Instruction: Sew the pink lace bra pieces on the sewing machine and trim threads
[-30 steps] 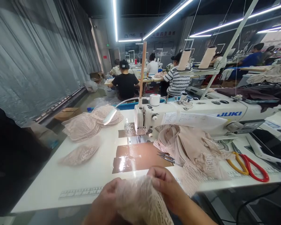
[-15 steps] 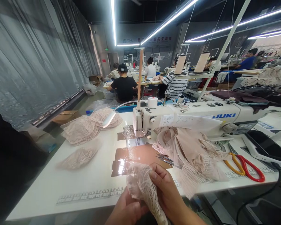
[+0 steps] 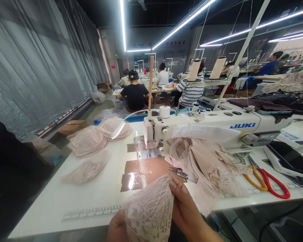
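Observation:
A beige lace cup piece (image 3: 148, 208) is spread between my two hands at the front edge of the sewing table (image 3: 50, 208). My right hand (image 3: 185, 205) pinches its upper right edge between thumb and fingers. At its lower left side, my left hand (image 3: 117, 226) grips the edge, with most of its fingers hidden behind the lace. Just beyond is the white sewing machine (image 3: 204, 122), its needle area over a brown taped patch (image 3: 143, 168). Thread snips (image 3: 178, 172) lie beside that patch, close to my right hand.
Stacked lace pieces (image 3: 88, 141) and a single lace piece (image 3: 87, 171) lie on the left. Right of the needle is a heap of beige fabric (image 3: 204, 161), then red-and-yellow scissors (image 3: 267, 181). A printed ruler (image 3: 91, 212) runs along the front edge. Other people sit at machines further back.
The lace piece has gone from bunched and folded to opened out, its patterned side facing me. My left hand has moved left and slightly down; my right hand stays at the upper edge.

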The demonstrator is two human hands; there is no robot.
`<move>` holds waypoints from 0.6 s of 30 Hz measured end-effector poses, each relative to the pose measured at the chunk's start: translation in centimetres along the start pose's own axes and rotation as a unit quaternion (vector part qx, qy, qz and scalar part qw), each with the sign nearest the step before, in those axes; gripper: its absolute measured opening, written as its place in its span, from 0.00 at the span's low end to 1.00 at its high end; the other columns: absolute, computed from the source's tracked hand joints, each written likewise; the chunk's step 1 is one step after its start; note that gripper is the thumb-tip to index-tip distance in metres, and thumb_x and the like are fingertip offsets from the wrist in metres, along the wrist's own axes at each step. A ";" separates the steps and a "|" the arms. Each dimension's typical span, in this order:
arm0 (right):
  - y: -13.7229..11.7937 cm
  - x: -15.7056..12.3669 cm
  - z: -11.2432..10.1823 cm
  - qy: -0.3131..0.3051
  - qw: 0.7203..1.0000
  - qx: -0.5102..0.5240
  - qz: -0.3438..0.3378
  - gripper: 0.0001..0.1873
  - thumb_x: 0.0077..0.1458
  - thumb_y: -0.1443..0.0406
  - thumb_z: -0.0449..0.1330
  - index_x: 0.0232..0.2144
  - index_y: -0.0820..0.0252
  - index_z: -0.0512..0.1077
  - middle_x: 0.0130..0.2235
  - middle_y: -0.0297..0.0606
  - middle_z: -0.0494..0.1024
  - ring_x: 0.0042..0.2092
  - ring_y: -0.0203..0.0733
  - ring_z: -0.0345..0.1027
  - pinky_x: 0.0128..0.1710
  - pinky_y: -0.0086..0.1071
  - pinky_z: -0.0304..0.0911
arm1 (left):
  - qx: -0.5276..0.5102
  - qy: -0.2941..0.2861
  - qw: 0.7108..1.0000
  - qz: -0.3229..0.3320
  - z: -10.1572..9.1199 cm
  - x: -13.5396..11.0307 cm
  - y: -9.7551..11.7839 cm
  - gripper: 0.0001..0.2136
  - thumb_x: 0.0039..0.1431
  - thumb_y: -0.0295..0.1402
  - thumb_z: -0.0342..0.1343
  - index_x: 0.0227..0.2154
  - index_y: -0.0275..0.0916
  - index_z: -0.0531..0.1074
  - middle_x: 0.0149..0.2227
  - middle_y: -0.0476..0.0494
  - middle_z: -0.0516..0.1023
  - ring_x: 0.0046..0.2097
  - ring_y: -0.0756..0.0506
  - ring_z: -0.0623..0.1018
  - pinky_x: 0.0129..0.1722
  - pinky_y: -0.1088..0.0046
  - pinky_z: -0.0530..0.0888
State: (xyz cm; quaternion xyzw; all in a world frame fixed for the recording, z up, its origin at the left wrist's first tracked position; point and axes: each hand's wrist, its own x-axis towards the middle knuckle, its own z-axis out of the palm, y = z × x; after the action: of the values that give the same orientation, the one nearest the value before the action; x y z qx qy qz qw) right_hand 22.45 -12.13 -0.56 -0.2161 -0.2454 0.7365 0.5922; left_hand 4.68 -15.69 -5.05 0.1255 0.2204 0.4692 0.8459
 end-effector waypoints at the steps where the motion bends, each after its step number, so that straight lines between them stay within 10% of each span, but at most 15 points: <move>1: -0.1 0.0 0.1 0.009 1.000 -0.003 -0.012 0.11 0.48 0.61 0.67 0.25 0.61 0.70 0.25 0.31 0.69 0.27 0.32 0.61 0.28 0.26 0.58 | -0.019 -0.028 0.999 -0.004 -0.1 0.1 0.0 0.14 0.51 0.37 0.56 0.36 0.33 0.79 0.43 0.35 0.79 0.60 0.32 0.65 0.61 0.54 0.57; 6: 0.3 0.2 1.2 0.047 0.998 -0.029 -0.022 0.12 0.48 0.59 0.66 0.25 0.60 0.69 0.24 0.30 0.69 0.26 0.33 0.60 0.29 0.27 0.58 | 0.042 -0.092 0.995 0.009 1.7 0.2 -0.5 0.39 0.48 0.58 0.52 0.57 0.35 0.64 0.58 0.33 0.67 0.65 0.33 0.55 0.63 0.53 0.54; 11: 2.0 0.4 1.7 0.057 0.996 -0.065 0.000 0.16 0.46 0.56 0.68 0.23 0.59 0.67 0.21 0.28 0.66 0.24 0.31 0.56 0.25 0.26 0.54 | 0.119 -0.068 0.991 -0.002 2.9 0.4 -1.9 0.39 0.42 0.44 0.65 0.58 0.36 0.63 0.50 0.34 0.74 0.58 0.28 0.66 0.57 0.51 0.63; 18: 2.1 0.8 1.3 0.050 0.998 -0.036 0.009 0.14 0.48 0.57 0.67 0.23 0.59 0.68 0.24 0.29 0.69 0.27 0.32 0.60 0.28 0.26 0.57 | 0.257 0.061 0.963 0.059 -0.2 1.1 -1.4 0.29 0.41 0.27 0.66 0.51 0.40 0.72 0.41 0.42 0.79 0.57 0.33 0.68 0.62 0.58 0.57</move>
State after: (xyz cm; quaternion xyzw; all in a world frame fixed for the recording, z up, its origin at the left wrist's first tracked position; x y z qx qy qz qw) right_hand 19.83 -11.85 -0.88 -0.2753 -0.2399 0.7207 0.5893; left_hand 6.11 -15.47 -6.04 0.3223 0.3766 0.4524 0.7414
